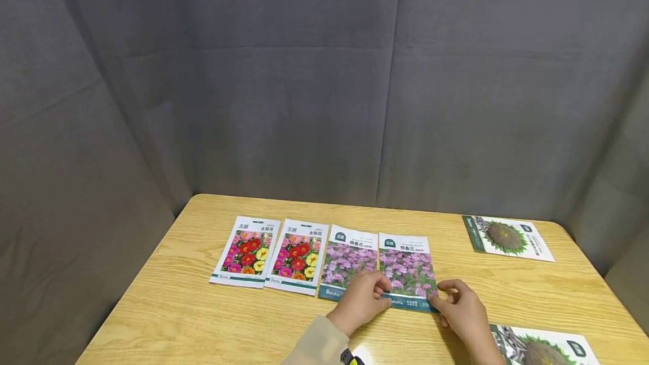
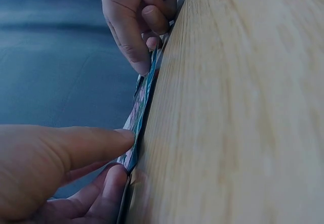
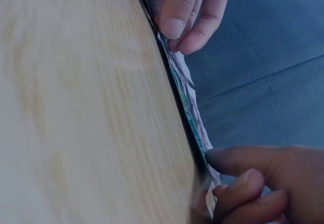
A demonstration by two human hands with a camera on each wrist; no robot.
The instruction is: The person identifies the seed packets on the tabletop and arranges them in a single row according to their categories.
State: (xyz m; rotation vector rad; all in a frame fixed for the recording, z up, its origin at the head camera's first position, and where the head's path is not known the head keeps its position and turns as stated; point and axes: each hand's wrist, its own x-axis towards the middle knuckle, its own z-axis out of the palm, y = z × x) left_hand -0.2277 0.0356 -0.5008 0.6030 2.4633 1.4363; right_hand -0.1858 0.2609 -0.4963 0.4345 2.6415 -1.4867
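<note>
Two seed packets with purple flowers lie side by side on the wooden table. The right one (image 1: pixel 405 266) has a white top and a teal band along its bottom. My left hand (image 1: pixel 361 297) pinches its lower left corner, overlapping the left purple packet (image 1: pixel 350 255) in the head view. At the lower right corner, my right hand (image 1: pixel 462 308) grips the edge between thumb and fingers. Both wrist views show the packet (image 2: pixel 137 113) edge-on, low over the tabletop, with a hand at each end.
Two packets with red, pink and yellow flowers, one outer (image 1: pixel 248 252) and one inner (image 1: pixel 298 255), continue the row leftward. A sunflower packet (image 1: pixel 507 236) lies sideways at the back right; another (image 1: pixel 545 348) is at the front right, partly cut off. Grey curtains (image 1: pixel 304 100) surround the table (image 1: pixel 203 320).
</note>
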